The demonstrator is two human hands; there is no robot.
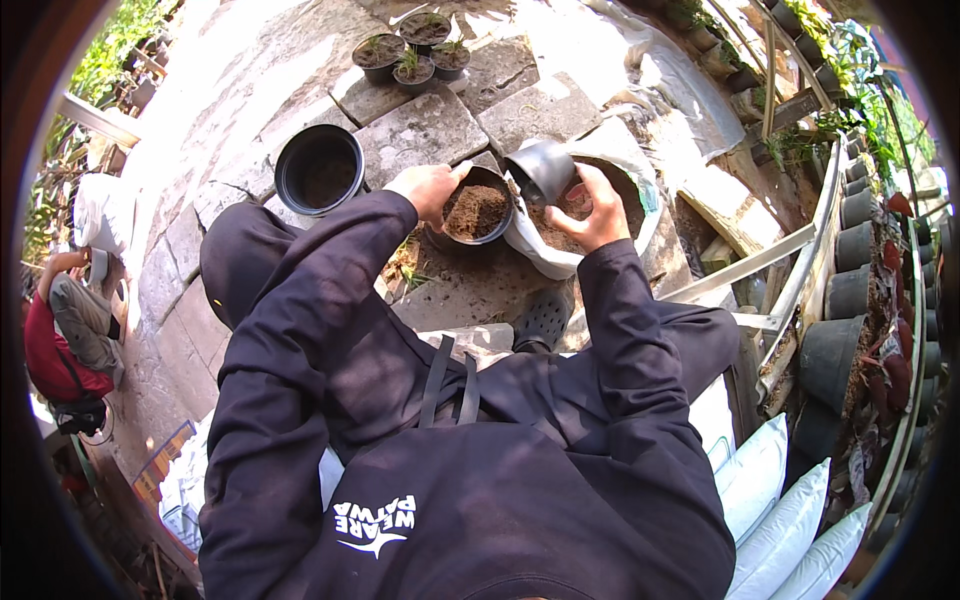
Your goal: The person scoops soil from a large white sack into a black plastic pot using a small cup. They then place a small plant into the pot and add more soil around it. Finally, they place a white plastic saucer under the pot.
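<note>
My left hand [429,193] grips the rim of a black plastic plant pot [491,238], thumb over the edge. Loose brown soil [476,210] lies inside that pot. With my right hand [598,214] I hold a smaller dark plastic pot [541,166], tipped on its side. It is over the near-left part of an open white sack [559,264] of brown soil [619,195]. The fingers are spread around the small pot's right side, and its contents cannot be made out. Another larger black pot [319,169] with dark soil low inside stands left of my left hand.
Several small pots with green seedlings [412,66] stand ahead on the stone paving [420,135]. A metal rail [742,262] and rows of black pots [851,240] line the right side. White filled bags [780,517] lie close behind right. Another person [71,337] sits far left.
</note>
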